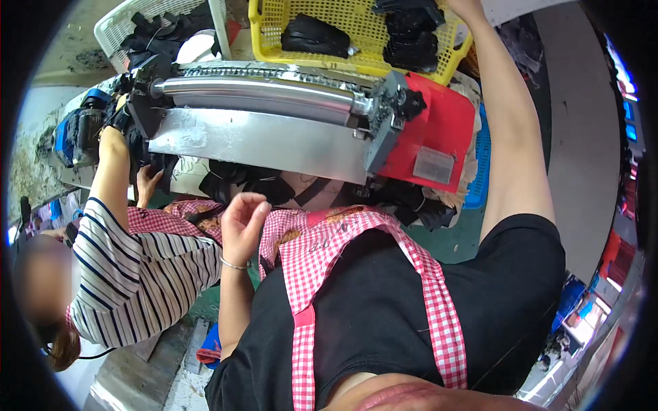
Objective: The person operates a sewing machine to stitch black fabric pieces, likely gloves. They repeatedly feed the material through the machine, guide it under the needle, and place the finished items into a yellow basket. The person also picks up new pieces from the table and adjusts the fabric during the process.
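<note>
My left hand (243, 229) is raised in front of the roller machine, its fingers loosely curled and the thumb apart from them. Nothing shows in it. Stretched far forward on the right, my right hand (467, 9) is at the yellow plastic basket's (256, 41) far right rim. Its fingers run out at the top edge, so what they touch is hidden. Bundles of black strips (315, 35) and a black stack (410, 44) lie in the basket. The machine has a shiny metal roller (260, 92) above a sloping steel plate (260, 140).
A co-worker in a striped shirt (137, 274) stands close on my left, one hand (147, 185) by black pieces near a motor (86, 133). A white basket (113, 34) stands behind the machine. A red panel (439, 130) covers its right end, beside a blue crate (480, 164).
</note>
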Motion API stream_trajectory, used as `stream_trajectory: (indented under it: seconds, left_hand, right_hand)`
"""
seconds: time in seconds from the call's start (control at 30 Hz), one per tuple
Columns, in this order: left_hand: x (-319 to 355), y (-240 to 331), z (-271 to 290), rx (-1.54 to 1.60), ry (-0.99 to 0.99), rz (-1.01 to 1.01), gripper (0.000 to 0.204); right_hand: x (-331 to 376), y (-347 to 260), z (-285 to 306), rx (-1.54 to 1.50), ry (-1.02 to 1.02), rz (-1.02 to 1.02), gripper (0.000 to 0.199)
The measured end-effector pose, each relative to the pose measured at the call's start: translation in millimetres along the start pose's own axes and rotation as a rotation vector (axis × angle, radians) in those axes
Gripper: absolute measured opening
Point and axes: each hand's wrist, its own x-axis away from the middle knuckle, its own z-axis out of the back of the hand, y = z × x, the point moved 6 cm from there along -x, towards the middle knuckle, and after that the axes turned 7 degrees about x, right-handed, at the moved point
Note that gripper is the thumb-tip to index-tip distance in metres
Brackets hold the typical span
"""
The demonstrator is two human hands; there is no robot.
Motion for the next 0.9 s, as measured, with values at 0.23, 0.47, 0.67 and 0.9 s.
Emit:
stream_trajectory:
  seconds: [0.23,0.47,0.67,0.9]
  left_hand:
    - [-76.3,130.2,-137.0,0.475,-0.312,-0.620,0.085]
    - [-34.1,79.8,-289.4,0.436,-0.674,-0.339,0.084]
    - [-29.2,98.7,-289.4,0.068,-0.825,-0.840,0.086]
    - [-13.7,-27.6,-160.8,-0.329,-1.131,-0.542,0.043]
  right_hand:
    - [276.1,-248.7,87.3,-1.971,-0.413,0.080,0.059]
    - [262.7,-151.5,79.7,-0.844,0.254,0.020,0.080]
    - [383.8,-178.4,73.6,-1.185,0.046,-0.010,0.080]
    - [471.8,-101.7,33.0,-0.149,-0.142,0.192,0.028]
